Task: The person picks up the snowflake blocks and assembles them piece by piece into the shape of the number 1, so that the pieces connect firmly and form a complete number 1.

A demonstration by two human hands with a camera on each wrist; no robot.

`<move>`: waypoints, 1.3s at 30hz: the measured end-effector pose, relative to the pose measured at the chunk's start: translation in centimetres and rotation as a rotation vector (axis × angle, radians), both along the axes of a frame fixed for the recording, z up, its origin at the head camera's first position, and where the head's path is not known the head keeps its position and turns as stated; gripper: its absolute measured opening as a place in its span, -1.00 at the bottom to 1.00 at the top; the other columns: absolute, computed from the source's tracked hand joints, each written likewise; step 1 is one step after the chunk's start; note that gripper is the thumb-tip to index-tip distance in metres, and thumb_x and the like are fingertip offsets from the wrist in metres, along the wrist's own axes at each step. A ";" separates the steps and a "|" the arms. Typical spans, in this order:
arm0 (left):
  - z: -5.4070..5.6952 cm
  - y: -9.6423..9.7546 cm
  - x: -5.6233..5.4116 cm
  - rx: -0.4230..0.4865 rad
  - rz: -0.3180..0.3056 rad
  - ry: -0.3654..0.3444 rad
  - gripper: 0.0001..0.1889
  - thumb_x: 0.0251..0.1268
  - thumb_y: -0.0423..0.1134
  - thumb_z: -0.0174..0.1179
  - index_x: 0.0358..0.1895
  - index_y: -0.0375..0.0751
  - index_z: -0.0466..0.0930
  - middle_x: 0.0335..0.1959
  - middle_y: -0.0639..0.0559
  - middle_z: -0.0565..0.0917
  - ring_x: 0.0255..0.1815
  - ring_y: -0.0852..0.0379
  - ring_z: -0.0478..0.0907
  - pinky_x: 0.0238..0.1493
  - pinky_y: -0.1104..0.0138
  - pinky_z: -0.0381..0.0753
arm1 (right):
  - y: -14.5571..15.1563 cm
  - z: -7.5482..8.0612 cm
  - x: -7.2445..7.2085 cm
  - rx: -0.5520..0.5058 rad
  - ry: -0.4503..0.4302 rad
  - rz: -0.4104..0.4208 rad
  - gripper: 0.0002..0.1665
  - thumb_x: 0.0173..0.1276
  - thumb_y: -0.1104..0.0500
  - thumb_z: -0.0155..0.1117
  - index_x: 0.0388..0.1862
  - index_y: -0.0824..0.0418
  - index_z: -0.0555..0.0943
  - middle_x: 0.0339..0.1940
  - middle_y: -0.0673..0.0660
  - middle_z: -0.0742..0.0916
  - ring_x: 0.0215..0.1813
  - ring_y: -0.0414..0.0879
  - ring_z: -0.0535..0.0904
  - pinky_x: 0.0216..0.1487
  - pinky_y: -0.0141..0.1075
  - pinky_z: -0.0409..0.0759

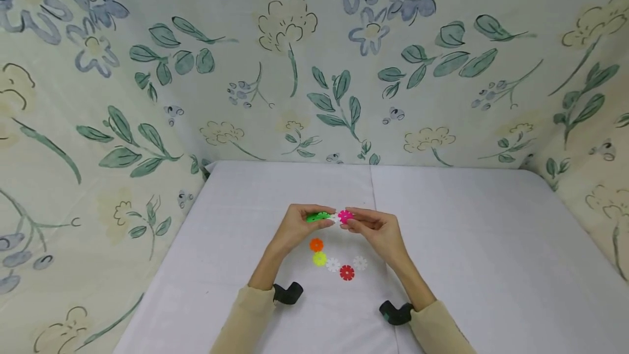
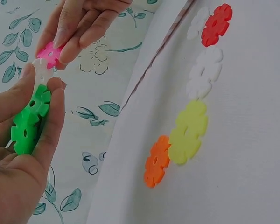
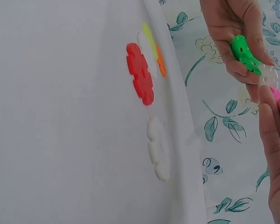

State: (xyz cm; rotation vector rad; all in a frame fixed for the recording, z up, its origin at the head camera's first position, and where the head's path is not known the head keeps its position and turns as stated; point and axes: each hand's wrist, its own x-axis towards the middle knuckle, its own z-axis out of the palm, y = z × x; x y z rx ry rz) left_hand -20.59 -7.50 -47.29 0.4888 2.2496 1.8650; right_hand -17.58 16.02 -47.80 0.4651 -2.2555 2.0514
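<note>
My left hand (image 1: 301,223) pinches a short chain of flower-shaped plastic discs above the table. Two green discs (image 2: 26,132) lie in its palm and fingers, and a white disc (image 2: 43,73) sticks out past the fingertips. At the chain's other end, my right hand (image 1: 380,231) pinches a pink disc (image 1: 345,217), which meets the white one; whether they are fully interlocked I cannot tell. Below the hands, on the cloth, lie an orange disc (image 1: 316,245), a yellow disc (image 1: 320,258), a red disc (image 1: 346,272) and two white discs, one left of the red (image 1: 333,265), one right (image 1: 360,263).
A white cloth (image 1: 467,245) with a crease covers the table. Behind it and at both sides hangs a floral curtain (image 1: 295,108). Black wrist-worn devices (image 1: 289,293) sit at both cuffs of the beige sleeves.
</note>
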 end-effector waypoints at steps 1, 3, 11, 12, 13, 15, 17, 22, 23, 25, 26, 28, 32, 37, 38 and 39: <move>0.0 0.0 0.0 -0.001 0.004 -0.001 -0.72 0.25 -0.20 0.49 0.03 -0.01 0.83 0.03 0.01 0.83 0.10 0.08 0.72 0.07 0.39 0.70 | 0.0 0.0 0.0 -0.004 0.000 0.004 -0.63 0.42 0.34 0.36 0.19 0.35 0.70 0.00 0.42 0.80 -0.15 -0.10 0.86 -0.05 -0.32 0.76; 0.1 0.0 0.0 0.001 0.010 -0.002 -0.73 0.25 -0.21 0.49 0.01 -0.03 0.83 0.01 0.01 0.83 0.07 0.09 0.72 0.05 0.38 0.69 | -0.1 0.0 0.0 -0.017 -0.004 0.015 -0.62 0.42 0.33 0.37 0.19 0.36 0.69 0.01 0.42 0.80 -0.15 -0.10 0.86 -0.04 -0.31 0.76; 0.1 0.0 -0.1 0.031 -0.024 0.005 -0.73 0.25 -0.27 0.47 0.02 -0.13 0.82 -0.01 -0.06 0.83 -0.02 0.09 0.72 -0.02 0.39 0.70 | -0.2 -0.2 0.1 -0.045 -0.010 0.028 -0.62 0.41 0.34 0.38 0.19 0.39 0.69 -0.01 0.45 0.80 -0.15 -0.10 0.86 -0.05 -0.29 0.76; 0.2 0.0 -0.1 0.033 -0.028 0.009 -0.74 0.26 -0.27 0.47 0.02 -0.13 0.82 -0.01 -0.06 0.83 -0.03 0.10 0.72 -0.02 0.39 0.70 | -0.2 -0.1 0.1 -0.046 -0.006 0.025 -0.62 0.40 0.34 0.38 0.18 0.39 0.69 -0.02 0.45 0.80 -0.15 -0.10 0.86 -0.05 -0.29 0.76; 0.2 0.1 -0.1 0.034 -0.032 0.014 -0.74 0.26 -0.27 0.47 0.02 -0.13 0.82 -0.02 -0.06 0.83 -0.03 0.10 0.72 -0.03 0.39 0.70 | -0.3 -0.1 0.1 -0.046 0.000 0.023 -0.62 0.40 0.34 0.38 0.18 0.39 0.69 -0.02 0.45 0.80 -0.15 -0.11 0.86 -0.06 -0.29 0.76; 0.4 0.2 -0.1 0.034 -0.034 0.024 -0.74 0.26 -0.27 0.47 0.02 -0.13 0.82 -0.02 -0.06 0.83 -0.03 0.10 0.72 -0.02 0.40 0.70 | -0.3 -0.1 0.1 -0.053 0.007 0.018 -0.62 0.39 0.35 0.38 0.17 0.40 0.69 -0.01 0.45 0.80 -0.15 -0.12 0.86 -0.06 -0.29 0.76; 0.5 0.2 -0.1 0.030 -0.033 0.028 -0.73 0.26 -0.27 0.47 0.02 -0.12 0.82 -0.02 -0.04 0.83 -0.03 0.10 0.72 -0.02 0.39 0.70 | -0.3 0.0 0.1 -0.059 0.018 0.017 -0.62 0.39 0.36 0.38 0.17 0.41 0.69 -0.01 0.46 0.79 -0.16 -0.13 0.86 -0.07 -0.28 0.76; 0.6 0.2 0.1 0.016 -0.018 0.024 -0.73 0.26 -0.28 0.47 0.03 -0.11 0.82 0.01 -0.05 0.83 -0.01 0.09 0.72 -0.01 0.40 0.69 | -0.4 -0.2 0.0 -0.073 0.028 0.035 -0.62 0.40 0.40 0.35 0.18 0.45 0.67 0.00 0.50 0.77 -0.15 -0.13 0.85 -0.07 -0.28 0.77; 0.6 0.2 0.1 0.013 -0.014 0.023 -0.73 0.26 -0.28 0.47 0.03 -0.10 0.82 0.02 -0.06 0.82 0.00 0.09 0.72 -0.01 0.41 0.69 | -0.4 -0.2 0.0 -0.074 0.025 0.038 -0.63 0.41 0.40 0.34 0.18 0.44 0.66 0.00 0.50 0.77 -0.14 -0.13 0.85 -0.06 -0.28 0.77; 0.7 0.1 0.2 0.009 -0.009 0.023 -0.73 0.27 -0.28 0.46 0.03 -0.10 0.82 0.04 -0.07 0.82 0.01 0.08 0.72 0.00 0.42 0.69 | -0.5 -0.2 -0.1 -0.070 0.023 0.041 -0.63 0.42 0.40 0.33 0.19 0.43 0.66 0.00 0.50 0.77 -0.14 -0.13 0.85 -0.05 -0.28 0.76; 0.7 0.1 0.2 0.009 -0.009 0.023 -0.73 0.28 -0.28 0.45 0.04 -0.10 0.82 0.04 -0.07 0.82 0.02 0.08 0.72 0.00 0.42 0.69 | -0.5 -0.2 -0.1 -0.067 0.022 0.038 -0.63 0.42 0.39 0.33 0.19 0.42 0.66 -0.01 0.49 0.78 -0.14 -0.14 0.85 -0.05 -0.29 0.76; 0.6 0.1 0.2 0.011 -0.015 0.022 -0.73 0.29 -0.27 0.45 0.05 -0.10 0.81 0.06 -0.07 0.81 0.04 0.07 0.71 0.01 0.43 0.69 | -0.5 -0.2 -0.1 -0.065 0.019 0.030 -0.63 0.42 0.39 0.33 0.19 0.41 0.66 -0.02 0.49 0.78 -0.14 -0.14 0.85 -0.05 -0.29 0.77; 0.5 0.3 0.0 0.013 -0.037 0.015 -0.72 0.30 -0.25 0.44 0.06 -0.07 0.81 0.07 -0.03 0.81 0.09 0.07 0.70 0.06 0.41 0.69 | -0.4 -0.1 -0.1 -0.058 0.014 0.014 -0.65 0.42 0.40 0.33 0.17 0.41 0.67 -0.03 0.48 0.79 -0.15 -0.14 0.85 -0.07 -0.29 0.77; 0.4 0.3 0.0 0.019 -0.062 0.045 -0.73 0.32 -0.23 0.43 0.07 -0.05 0.80 0.08 0.00 0.81 0.18 0.04 0.68 0.23 0.21 0.66 | -0.4 -0.1 -0.1 -0.058 0.007 0.004 -0.66 0.43 0.39 0.33 0.16 0.41 0.67 -0.06 0.49 0.79 -0.18 -0.15 0.85 -0.09 -0.27 0.78; 0.3 0.3 0.0 0.021 -0.065 0.051 -0.73 0.32 -0.23 0.43 0.07 -0.05 0.80 0.08 0.01 0.81 0.19 0.03 0.68 0.27 0.15 0.64 | -0.4 -0.1 -0.1 -0.061 0.003 0.003 -0.66 0.43 0.39 0.33 0.16 0.42 0.67 -0.06 0.49 0.79 -0.19 -0.15 0.85 -0.09 -0.26 0.78; 0.3 0.4 -0.1 0.022 -0.067 0.055 -0.73 0.32 -0.23 0.43 0.07 -0.05 0.80 0.08 0.01 0.81 0.21 0.03 0.67 0.30 0.09 0.62 | -0.4 -0.1 -0.1 -0.063 -0.001 0.001 -0.66 0.43 0.39 0.33 0.16 0.42 0.67 -0.06 0.50 0.78 -0.19 -0.15 0.85 -0.10 -0.26 0.78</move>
